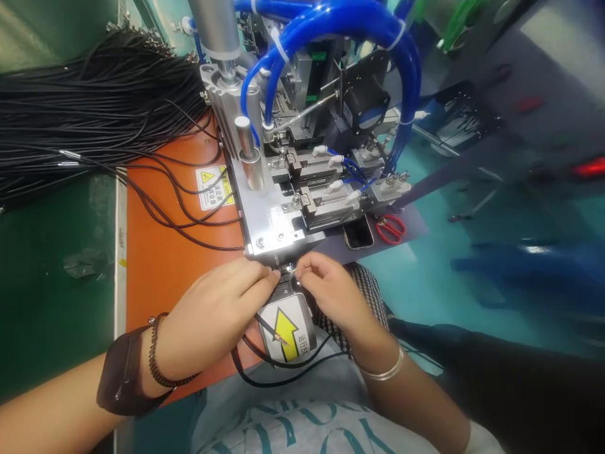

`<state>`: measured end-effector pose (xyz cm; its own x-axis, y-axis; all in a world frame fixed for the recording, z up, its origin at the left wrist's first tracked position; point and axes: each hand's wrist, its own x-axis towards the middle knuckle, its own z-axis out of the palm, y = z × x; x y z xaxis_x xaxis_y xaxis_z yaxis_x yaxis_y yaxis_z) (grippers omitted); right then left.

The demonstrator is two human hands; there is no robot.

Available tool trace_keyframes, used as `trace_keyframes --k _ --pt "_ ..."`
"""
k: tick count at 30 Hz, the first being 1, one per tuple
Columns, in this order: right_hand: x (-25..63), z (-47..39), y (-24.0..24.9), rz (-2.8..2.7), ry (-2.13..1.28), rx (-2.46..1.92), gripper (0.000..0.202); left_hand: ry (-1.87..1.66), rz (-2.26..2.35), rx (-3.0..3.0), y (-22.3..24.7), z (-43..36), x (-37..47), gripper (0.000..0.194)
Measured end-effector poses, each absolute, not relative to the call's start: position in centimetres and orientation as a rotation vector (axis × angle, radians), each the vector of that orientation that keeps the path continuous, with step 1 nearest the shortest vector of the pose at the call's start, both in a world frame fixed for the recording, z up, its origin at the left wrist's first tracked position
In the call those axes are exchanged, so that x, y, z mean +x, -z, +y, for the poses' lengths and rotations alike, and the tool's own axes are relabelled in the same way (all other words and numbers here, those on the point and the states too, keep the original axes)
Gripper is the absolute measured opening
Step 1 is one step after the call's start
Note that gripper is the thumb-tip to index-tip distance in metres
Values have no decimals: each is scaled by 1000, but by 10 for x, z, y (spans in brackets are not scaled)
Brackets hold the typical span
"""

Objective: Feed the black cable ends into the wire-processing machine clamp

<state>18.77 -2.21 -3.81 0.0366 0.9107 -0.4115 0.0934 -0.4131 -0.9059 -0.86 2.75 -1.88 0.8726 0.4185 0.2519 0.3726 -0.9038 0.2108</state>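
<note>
My left hand (224, 302) is closed at the front edge of the metal machine (271, 217), its thumb and fingertips pressed together beside a small metal piece (288, 270). What it pinches is hidden. From the other side my right hand (331, 287) reaches the same spot, thumb and forefinger closed on something too small to name. Below both hands sits a white block with a yellow arrow (288, 328). A black cable (283, 382) loops beneath it, and one end with a bared tip lies across the arrow.
A large bundle of black cables (94, 113) lies at the upper left, with strands crossing the orange table (155, 265). Blue hoses (340, 19) arch over the machine. On the right are a phone (359, 233) and red-handled scissors (390, 229).
</note>
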Motion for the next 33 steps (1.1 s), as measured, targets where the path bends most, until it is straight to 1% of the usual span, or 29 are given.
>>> trace_keyframes --k 6,11,17,20,26,30,33 --pt "191 -15 43 -993 -1528 -1572 5 -373 691 2941 19 25 -7 29" --pt "193 -14 47 -1035 -1521 -1551 3 -337 717 2992 15 22 -3 26" --pt "191 -17 49 -939 -1532 -1519 5 -220 696 3081 11 20 -2 31" --pt "190 -22 48 -930 -1481 -1490 8 -157 699 3108 10 19 -3 38" --pt "189 -26 45 -1088 -1321 -1593 6 -91 733 3149 9 17 -3 52" --pt "189 -24 40 -1199 -1276 -1630 9 -67 781 3178 11 15 -4 66" --pt "187 -21 35 -1264 -1238 -1665 10 -68 798 3184 12 13 -3 68"
